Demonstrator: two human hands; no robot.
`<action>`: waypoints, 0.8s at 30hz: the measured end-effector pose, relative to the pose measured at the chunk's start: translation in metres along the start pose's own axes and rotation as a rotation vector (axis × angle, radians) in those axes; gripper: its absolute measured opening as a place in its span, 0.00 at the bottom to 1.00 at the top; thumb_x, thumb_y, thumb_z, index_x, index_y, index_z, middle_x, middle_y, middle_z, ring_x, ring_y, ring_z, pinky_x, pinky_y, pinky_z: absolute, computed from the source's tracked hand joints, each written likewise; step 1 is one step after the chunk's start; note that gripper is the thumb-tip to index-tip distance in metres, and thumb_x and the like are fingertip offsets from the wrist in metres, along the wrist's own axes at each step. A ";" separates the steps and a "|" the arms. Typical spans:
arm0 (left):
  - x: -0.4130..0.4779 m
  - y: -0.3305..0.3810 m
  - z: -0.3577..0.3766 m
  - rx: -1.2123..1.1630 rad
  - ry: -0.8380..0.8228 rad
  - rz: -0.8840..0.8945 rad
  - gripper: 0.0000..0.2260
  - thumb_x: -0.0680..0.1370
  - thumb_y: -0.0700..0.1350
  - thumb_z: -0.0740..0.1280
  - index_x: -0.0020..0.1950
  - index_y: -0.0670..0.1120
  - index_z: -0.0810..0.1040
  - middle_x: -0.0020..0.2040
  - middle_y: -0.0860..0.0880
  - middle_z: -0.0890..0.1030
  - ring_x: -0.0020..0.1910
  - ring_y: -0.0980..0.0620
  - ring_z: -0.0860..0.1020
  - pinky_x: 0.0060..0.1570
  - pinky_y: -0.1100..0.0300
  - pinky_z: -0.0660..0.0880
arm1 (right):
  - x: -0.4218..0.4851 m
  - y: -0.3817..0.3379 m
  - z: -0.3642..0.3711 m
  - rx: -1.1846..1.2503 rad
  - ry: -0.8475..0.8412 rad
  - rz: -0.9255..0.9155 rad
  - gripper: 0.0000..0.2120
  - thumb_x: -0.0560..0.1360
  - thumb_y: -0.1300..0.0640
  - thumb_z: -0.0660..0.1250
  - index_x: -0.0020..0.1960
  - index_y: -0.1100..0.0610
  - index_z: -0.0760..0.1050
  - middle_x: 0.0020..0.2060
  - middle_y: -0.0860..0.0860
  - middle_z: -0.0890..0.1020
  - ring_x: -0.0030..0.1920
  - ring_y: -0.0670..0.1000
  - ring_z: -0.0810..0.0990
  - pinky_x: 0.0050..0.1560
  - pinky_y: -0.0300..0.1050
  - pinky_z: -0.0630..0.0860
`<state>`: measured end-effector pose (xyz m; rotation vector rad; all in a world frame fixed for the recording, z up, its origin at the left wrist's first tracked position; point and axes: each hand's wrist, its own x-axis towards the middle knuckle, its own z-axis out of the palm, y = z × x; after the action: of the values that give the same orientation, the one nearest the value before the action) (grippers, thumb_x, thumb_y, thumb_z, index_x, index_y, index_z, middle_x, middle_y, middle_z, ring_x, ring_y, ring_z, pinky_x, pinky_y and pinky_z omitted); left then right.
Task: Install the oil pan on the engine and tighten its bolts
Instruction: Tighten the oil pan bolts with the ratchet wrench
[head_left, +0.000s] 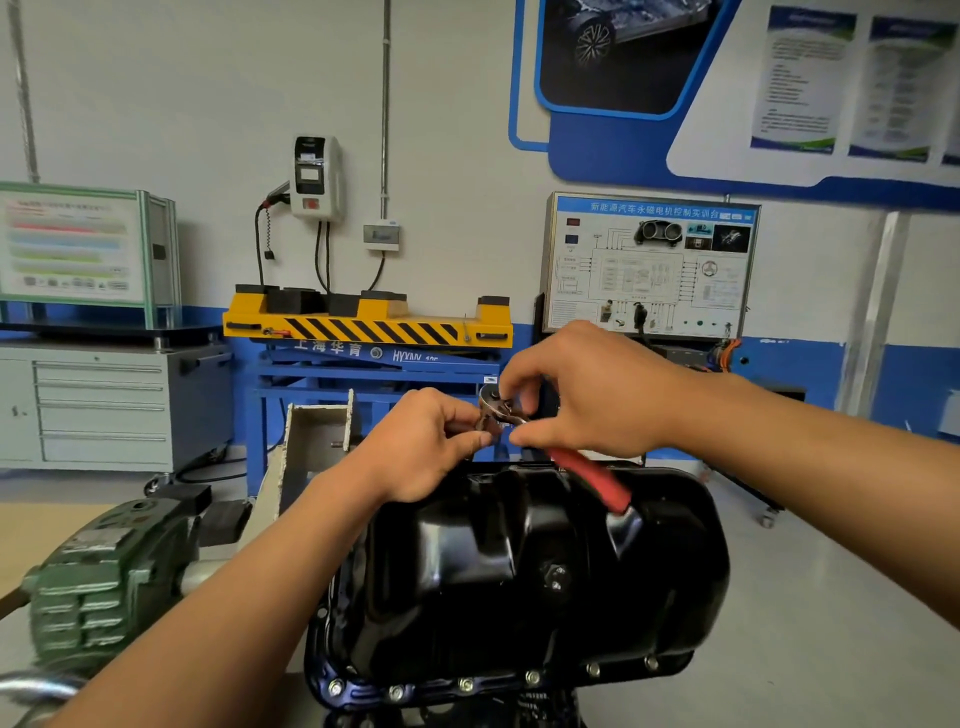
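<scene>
A glossy black oil pan (519, 566) sits upside-down on the engine, filling the lower middle of the view. Several bolts (465, 685) line its near flange. Above the pan's far edge I hold a ratchet wrench with a red handle (592, 475). My right hand (592, 389) grips the ratchet near its metal head (493, 400). My left hand (431, 441) pinches a small dark part, likely a socket, at the underside of the head. The fingers hide that part almost fully.
A green gearbox of the engine stand (104, 577) is at the lower left. Behind stand a yellow and blue lift table (363, 327), a grey drawer cabinet (98, 405) and a training panel (649, 265). Grey floor lies to the right.
</scene>
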<state>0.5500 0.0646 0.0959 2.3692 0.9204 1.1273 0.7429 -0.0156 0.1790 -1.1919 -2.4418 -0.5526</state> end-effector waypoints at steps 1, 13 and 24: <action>-0.001 0.000 0.000 -0.002 0.008 0.000 0.05 0.79 0.41 0.69 0.50 0.46 0.86 0.44 0.37 0.84 0.39 0.50 0.76 0.49 0.42 0.77 | 0.000 -0.001 0.002 0.030 -0.015 0.000 0.14 0.69 0.45 0.75 0.52 0.46 0.80 0.38 0.38 0.81 0.38 0.32 0.73 0.42 0.43 0.75; -0.011 -0.002 0.001 0.102 0.279 0.070 0.05 0.75 0.46 0.75 0.43 0.45 0.86 0.35 0.48 0.84 0.35 0.48 0.81 0.37 0.55 0.77 | 0.016 -0.014 0.009 0.093 -0.079 0.056 0.05 0.73 0.53 0.74 0.46 0.53 0.83 0.33 0.50 0.83 0.34 0.50 0.79 0.38 0.47 0.77; -0.011 0.000 0.001 0.139 0.264 0.066 0.05 0.75 0.44 0.74 0.40 0.46 0.85 0.33 0.50 0.82 0.33 0.53 0.79 0.36 0.61 0.74 | 0.036 -0.030 -0.007 -0.622 -0.274 -0.257 0.04 0.79 0.60 0.63 0.50 0.54 0.75 0.37 0.50 0.72 0.38 0.56 0.77 0.36 0.51 0.78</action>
<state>0.5454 0.0574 0.0896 2.4145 1.0430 1.4730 0.6987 -0.0124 0.1969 -1.2352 -2.7743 -1.3839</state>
